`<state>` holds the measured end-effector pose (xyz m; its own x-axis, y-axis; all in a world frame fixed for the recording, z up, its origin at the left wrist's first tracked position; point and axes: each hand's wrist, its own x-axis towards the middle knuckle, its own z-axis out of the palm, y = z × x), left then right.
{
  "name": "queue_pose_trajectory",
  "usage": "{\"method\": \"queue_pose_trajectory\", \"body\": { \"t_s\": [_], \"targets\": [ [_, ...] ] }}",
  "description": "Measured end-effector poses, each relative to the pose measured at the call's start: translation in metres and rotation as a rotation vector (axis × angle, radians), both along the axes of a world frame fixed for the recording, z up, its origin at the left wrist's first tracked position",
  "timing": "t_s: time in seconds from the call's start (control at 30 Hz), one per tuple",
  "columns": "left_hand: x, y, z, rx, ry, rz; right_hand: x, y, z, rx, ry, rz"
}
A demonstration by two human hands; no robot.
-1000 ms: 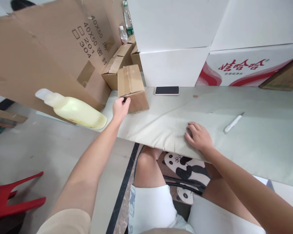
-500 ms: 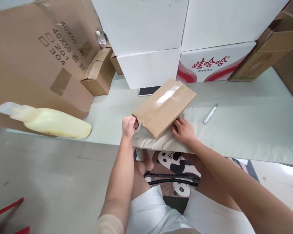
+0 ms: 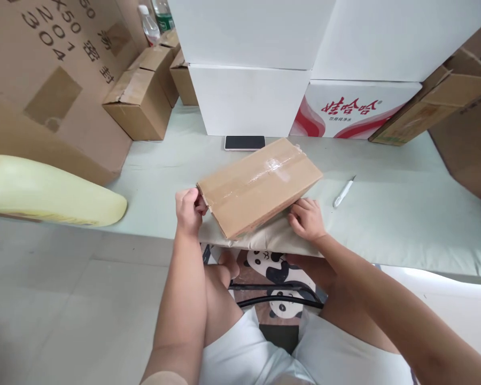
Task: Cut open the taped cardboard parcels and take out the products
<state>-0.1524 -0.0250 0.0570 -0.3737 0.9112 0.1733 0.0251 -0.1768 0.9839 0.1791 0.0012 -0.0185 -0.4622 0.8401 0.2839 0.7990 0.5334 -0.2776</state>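
Note:
A taped brown cardboard box (image 3: 260, 184) lies at a slant near the front edge of the cloth-covered table (image 3: 388, 214). At its left end is my left hand (image 3: 189, 211), fingers curled against the box's end edge. My right hand (image 3: 308, 219) rests by the near right side, its fingers bent against the box's lower edge. Behind the box lies a phone (image 3: 245, 142), screen dark. A white utility knife (image 3: 343, 193) with its tip pointing away lies to the right of my right hand.
White cartons (image 3: 248, 101) are stacked at the back, one with red print (image 3: 350, 109). Small brown boxes (image 3: 140, 99) and a large carton (image 3: 52, 107) stand left, with a pale yellow bottle (image 3: 52, 190) near the front edge. An opened carton (image 3: 433, 101) is at right.
The box's left end has swung left and toward me, with my left hand moving along with it. My right hand remains at the near side. The camera view has shifted.

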Motion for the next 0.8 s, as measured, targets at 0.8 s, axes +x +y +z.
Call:
{"method": "queue_pose_trajectory", "body": {
  "t_s": [0.8],
  "targets": [
    [0.009,0.009,0.024,0.013,0.068,-0.412,0.074,0.004,0.118,-0.409,0.816,-0.734]
  ]
}}
